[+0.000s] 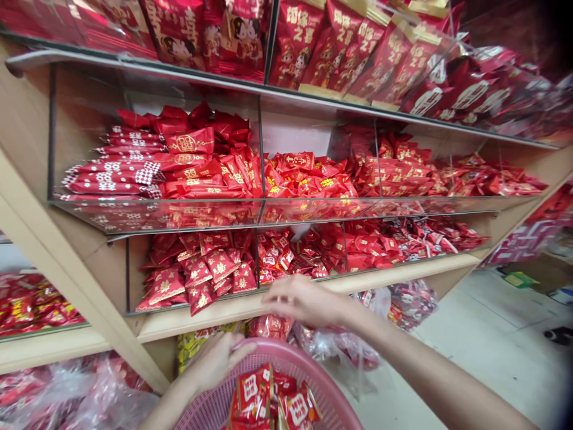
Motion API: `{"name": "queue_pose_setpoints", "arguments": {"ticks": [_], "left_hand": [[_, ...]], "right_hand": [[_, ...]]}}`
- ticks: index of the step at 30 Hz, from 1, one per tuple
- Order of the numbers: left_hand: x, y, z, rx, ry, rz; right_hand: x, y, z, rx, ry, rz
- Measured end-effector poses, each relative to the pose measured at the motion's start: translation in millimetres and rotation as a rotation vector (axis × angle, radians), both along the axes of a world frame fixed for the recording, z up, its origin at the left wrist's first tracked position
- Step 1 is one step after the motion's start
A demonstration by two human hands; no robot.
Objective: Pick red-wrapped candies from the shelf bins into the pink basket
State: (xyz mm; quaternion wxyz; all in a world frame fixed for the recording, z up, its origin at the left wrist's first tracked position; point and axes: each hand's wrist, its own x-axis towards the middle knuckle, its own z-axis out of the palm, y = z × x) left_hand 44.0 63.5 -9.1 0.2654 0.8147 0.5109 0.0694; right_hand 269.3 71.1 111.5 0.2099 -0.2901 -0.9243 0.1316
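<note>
My left hand [218,358] is closed on the rim of a pink plastic basket [330,382], thumb over the edge. Inside the basket lie several red packets [256,391] with white label patches and gold edges. Over the basket's far side, in front of the lowest shelf's wooden edge, hangs my right hand [298,300]. Its fingers are loosely bent and a little apart, with nothing visible in them; the palm side is hidden. Nearest to it on the bottom shelf are small red packets [274,255] with white patches and red packets with gold characters [222,266].
Above, a clear-fronted shelf [308,209] holds red packets in divided compartments. Larger red packets [295,45] stand on the top shelf. Plastic bags [349,343] of goods sit on the floor [470,334] beneath the unit. A slanting wooden upright [76,263] stands at left.
</note>
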Motion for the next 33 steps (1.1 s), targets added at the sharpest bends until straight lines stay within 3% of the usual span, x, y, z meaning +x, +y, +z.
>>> {"name": "queue_pose_setpoints", "arguments": {"ticks": [3, 4, 6, 10, 21, 33], "left_hand": [[1, 0, -0.7, 0.034, 0.004, -0.016], [1, 0, -1.2, 0.037, 0.0, -0.017], [1, 0, -2.0, 0.035, -0.01, -0.017], [0, -1, -3.3, 0.029, -0.027, -0.019], [-2, 2, -8.8, 0.035, -0.021, -0.004], [-2, 1, -5.7, 0.032, -0.012, -0.002]], "right_hand": [[33, 45, -4.4, 0.003, 0.073, -0.48], [41, 60, -8.9, 0.019, 0.085, -0.583], [51, 84, -18.0, 0.04, 0.094, -0.717], [52, 114, -27.4, 0.047, 0.091, -0.848], [50, 131, -36.3, -0.063, 0.051, -0.861], [52, 134, -48.2, -0.196, 0.276, -0.742]]}}
